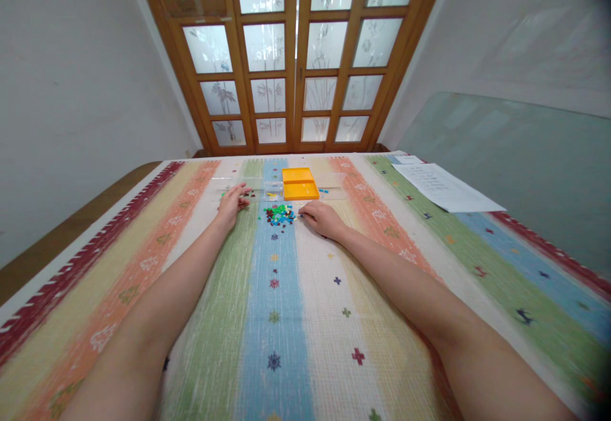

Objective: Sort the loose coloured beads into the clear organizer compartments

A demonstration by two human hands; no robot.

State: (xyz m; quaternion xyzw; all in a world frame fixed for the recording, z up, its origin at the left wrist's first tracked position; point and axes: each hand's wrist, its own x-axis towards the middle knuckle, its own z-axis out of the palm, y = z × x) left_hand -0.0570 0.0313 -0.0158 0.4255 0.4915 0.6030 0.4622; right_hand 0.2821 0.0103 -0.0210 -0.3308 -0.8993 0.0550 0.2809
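A heap of tiny green, red, blue and pale pieces point(280, 214) lies on the striped cloth, between my two hands. My right hand point(321, 217) rests at the heap's right edge. Its fingers are pressed together, and whatever is between them is too small to make out. My left hand point(231, 206) is at the left part of a clear plastic tray point(260, 183), its fingers stretched out and apart. A few green and dark red pieces lie around those fingertips. Behind the heap stands an opened yellow plastic box point(301, 197), with a few tiny pale pieces in its front half.
Yellow pieces point(272, 195) lie left of the yellow box, and blue ones point(323, 191) right of it. White paper sheets point(442, 185) with writing lie at the table's right. The striped tablecloth point(281, 300) covers the table. Wooden glass-paned doors point(291, 74) stand beyond.
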